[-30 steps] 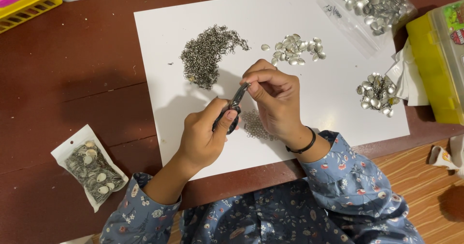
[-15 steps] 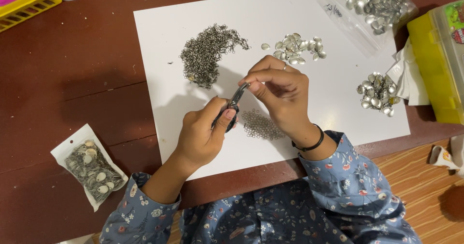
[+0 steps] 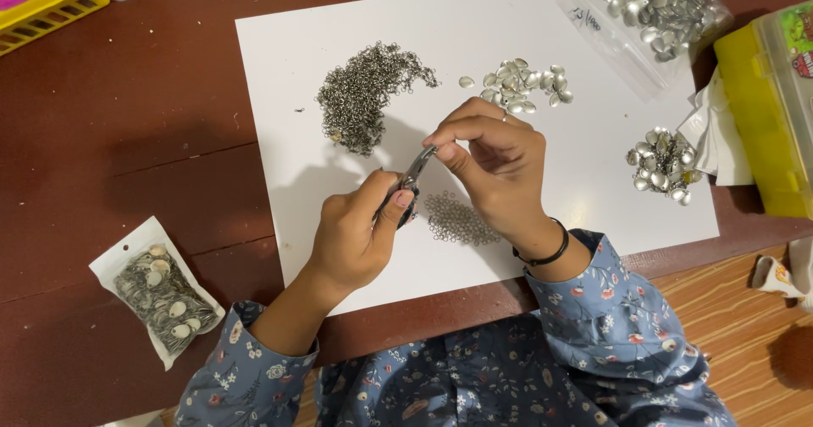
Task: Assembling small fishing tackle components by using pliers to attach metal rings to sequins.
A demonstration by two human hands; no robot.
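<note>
- The left hand [image 3: 356, 236] is closed round the handles of small pliers [image 3: 412, 180], whose nose points up and to the right toward the other hand.
- The right hand [image 3: 495, 169] has thumb and fingertips pinched together just at the plier tips; whatever they hold is too small to make out, probably a single ring.
- Both hands hover over the white sheet [image 3: 279, 71], near the middle of its near edge.
- Just below the hands, close to that near edge, lies a small pile of rings [image 3: 457, 220]; it is the nearest stock to the fingers.
- A larger dark heap of rings [image 3: 366, 93] sits toward the sheet's far edge, left of centre.
- Silver scales [image 3: 521, 84] lie right of that heap; a linked cluster [image 3: 662, 165] rests near the sheet's right edge.
- A bag of scales [image 3: 656, 8] overlaps the far right corner; a small pouch [image 3: 157, 296] lies on the table [image 3: 127, 139] off the sheet's left edge.
- Handling, as a judgement: a ring looks very light, stiff, smooth and slippery, likely to spring away if squeezed off-centre.
- Best held flat by fingertips on one side of the split, with the plier tips gripping the other side.
</note>
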